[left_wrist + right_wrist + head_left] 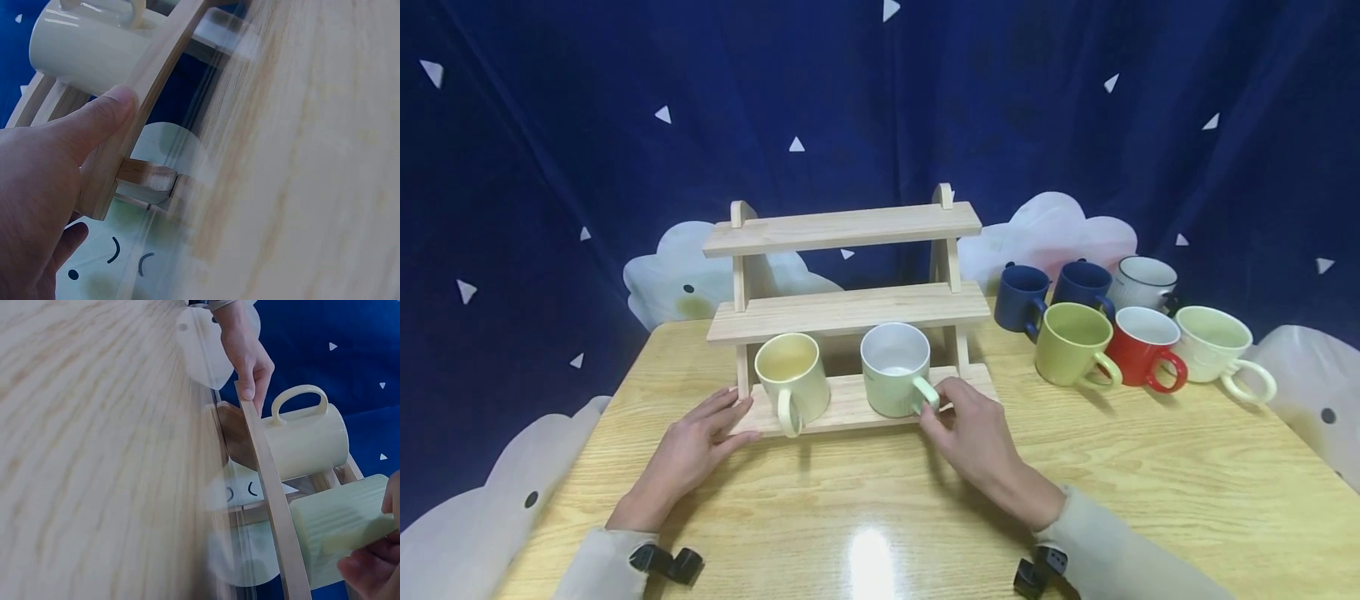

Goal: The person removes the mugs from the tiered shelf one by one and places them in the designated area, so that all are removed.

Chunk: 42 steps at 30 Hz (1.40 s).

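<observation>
Item: three-tier wooden rack (850, 312), standing on the wooden table (865, 500) in front of a dark blue curtain (550, 167).

Bottom shelf: a pale yellow mug (787, 372) is sitting at the left, handle toward you; a pale green mug (896, 369) is sitting just right of centre, handle toward your right hand.

Your left hand (694, 444) is resting with straight fingers on the table, its fingertips touching the left front end of the bottom shelf. In the left wrist view the thumb is lying along the shelf's front edge, so this hand is pressing rather than gripping.

Your right hand (976, 433) is pinching the handle of the pale green mug, thumb and fingers curled round it; the right wrist view shows the fingertips on the handle.

The hands are well apart, one at each side of the lower shelf.

Middle and top shelves: bare wood.

Right of the rack, on the table: two dark blue mugs (1021, 297), a white mug (1144, 283), an olive green mug (1072, 343), a red mug (1144, 347) and a cream mug (1213, 343), all grouped close together.
</observation>
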Tool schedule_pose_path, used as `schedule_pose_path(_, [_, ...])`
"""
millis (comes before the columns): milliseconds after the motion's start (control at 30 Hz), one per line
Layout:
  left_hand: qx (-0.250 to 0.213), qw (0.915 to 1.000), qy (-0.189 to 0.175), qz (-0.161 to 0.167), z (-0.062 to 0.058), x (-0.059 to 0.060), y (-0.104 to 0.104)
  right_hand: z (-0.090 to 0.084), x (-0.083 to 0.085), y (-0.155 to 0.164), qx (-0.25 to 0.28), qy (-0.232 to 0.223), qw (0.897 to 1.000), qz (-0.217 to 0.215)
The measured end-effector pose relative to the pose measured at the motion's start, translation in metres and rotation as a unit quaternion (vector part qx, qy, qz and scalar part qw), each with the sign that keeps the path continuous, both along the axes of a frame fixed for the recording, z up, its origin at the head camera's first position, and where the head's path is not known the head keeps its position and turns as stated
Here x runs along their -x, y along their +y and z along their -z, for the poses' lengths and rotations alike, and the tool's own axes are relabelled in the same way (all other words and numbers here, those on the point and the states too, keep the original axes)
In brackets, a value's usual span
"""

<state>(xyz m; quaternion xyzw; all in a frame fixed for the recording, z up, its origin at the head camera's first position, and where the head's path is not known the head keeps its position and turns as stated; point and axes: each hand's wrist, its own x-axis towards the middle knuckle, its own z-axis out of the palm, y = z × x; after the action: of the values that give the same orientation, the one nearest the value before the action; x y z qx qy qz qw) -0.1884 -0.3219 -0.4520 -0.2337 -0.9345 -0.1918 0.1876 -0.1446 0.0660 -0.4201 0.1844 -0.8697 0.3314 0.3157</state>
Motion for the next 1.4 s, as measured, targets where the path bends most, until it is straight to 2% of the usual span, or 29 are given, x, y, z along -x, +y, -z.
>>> schedule_pose_path(167, [-0.002,1.0,-0.006,0.0,0.001,0.002,0.0,-0.004,-0.001,0.003,0.052,-0.092,0.994,0.012])
schedule_pose_path(233, [-0.003,0.9999,-0.011,-0.003,0.002,0.002,-0.001,-0.006,0.0,0.004,0.069,-0.116,0.991,0.011])
schedule_pose_path(467, [-0.006,0.9995,-0.03,-0.003,0.006,0.0,0.001,-0.009,0.001,0.011,0.067,-0.159,0.985,0.003])
schedule_pose_path(733, [0.004,0.9999,-0.01,-0.003,0.005,0.0,0.0,-0.018,0.003,0.016,0.083,-0.225,0.971,-0.006])
schedule_pose_path(1033, [-0.014,0.9998,-0.014,-0.008,0.007,0.002,0.0,-0.027,0.006,0.016,0.077,-0.244,0.966,-0.021])
schedule_pose_path(1167, [-0.018,0.9996,-0.02,-0.006,0.009,0.002,0.001,-0.027,0.005,0.018,0.07,-0.264,0.961,-0.026])
schedule_pose_path(1267, [-0.017,0.9998,-0.01,-0.002,0.01,0.001,0.0,-0.027,0.004,0.019,0.072,-0.272,0.959,-0.035])
schedule_pose_path(1400, [-0.018,0.9998,0.007,-0.003,0.006,0.002,-0.002,-0.031,0.006,0.019,0.074,-0.249,0.965,-0.046])
